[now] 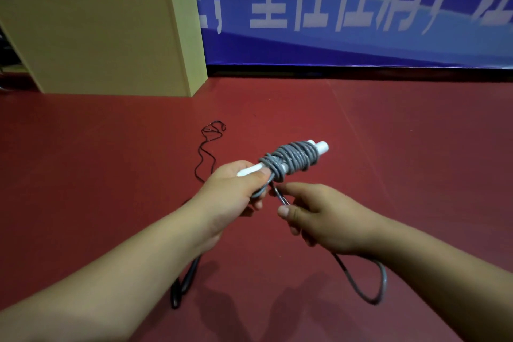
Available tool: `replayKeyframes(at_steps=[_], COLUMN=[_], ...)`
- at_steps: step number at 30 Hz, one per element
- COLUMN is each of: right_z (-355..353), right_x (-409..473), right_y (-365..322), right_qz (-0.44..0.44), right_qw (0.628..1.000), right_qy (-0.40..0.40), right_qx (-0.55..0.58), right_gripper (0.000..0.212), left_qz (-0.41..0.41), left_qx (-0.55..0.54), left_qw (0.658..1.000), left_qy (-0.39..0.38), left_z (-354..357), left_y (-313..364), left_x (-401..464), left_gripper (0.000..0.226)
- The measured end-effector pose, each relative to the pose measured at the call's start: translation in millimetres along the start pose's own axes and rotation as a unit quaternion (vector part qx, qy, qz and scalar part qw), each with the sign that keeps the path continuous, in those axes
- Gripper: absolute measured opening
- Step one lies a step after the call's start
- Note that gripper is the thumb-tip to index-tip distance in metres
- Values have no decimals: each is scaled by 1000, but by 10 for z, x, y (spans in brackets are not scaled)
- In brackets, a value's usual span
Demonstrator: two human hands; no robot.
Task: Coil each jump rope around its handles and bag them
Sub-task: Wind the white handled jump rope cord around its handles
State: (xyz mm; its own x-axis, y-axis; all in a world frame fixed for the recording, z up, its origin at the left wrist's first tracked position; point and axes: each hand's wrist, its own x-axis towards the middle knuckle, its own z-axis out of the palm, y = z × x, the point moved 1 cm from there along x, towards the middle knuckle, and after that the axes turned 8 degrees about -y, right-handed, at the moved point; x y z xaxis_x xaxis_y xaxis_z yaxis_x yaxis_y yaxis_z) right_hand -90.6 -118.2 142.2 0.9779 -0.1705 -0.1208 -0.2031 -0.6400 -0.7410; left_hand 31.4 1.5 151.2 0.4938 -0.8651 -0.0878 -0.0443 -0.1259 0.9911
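Left hand (pixel 236 183): grip closed round white handles (pixel 291 161) wound with grey rope (pixel 288 159) | Right hand (pixel 319 214): grip pinching rope tail beside handles | Black rope (pixel 206 147): on floor (pixel 402 147) beyond handles

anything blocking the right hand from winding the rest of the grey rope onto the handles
Nothing visible does. The left hand holds the white handles, the right hand pinches the grey rope just below them, and the slack loop hangs free.

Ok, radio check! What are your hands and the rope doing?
Left hand grips white handles. Right hand pinches grey rope tail. Black rope on floor, untouched.
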Motion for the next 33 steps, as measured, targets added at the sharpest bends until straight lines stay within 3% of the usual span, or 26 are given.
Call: replayKeyframes(at_steps=[6,9,11,24,33], right_z=[10,23,26,15,-79], right_x=[-15,-38,-48,-87,-83], right_y=[-52,-83,-103,-74,6], right_qz=[24,37,51,126,67], right_qw=[1000,999,998,989,994], right_qy=[-18,-20,-23,-69,69], right_qx=[-11,-9,-14,24,-54], right_gripper=[9,18,19,11,14], left_qz=[5,8,7,-21,35], left_qx=[131,315,376,493,532], left_qw=[985,937,913,860,846], left_qy=[116,151,156,129,21], left_z=[-129,-194,-210,-274,-181], left_y=[-144,-202,-243,-348,-255], left_x=[77,83,75,82,22], left_gripper=[15,14,16,15,11])
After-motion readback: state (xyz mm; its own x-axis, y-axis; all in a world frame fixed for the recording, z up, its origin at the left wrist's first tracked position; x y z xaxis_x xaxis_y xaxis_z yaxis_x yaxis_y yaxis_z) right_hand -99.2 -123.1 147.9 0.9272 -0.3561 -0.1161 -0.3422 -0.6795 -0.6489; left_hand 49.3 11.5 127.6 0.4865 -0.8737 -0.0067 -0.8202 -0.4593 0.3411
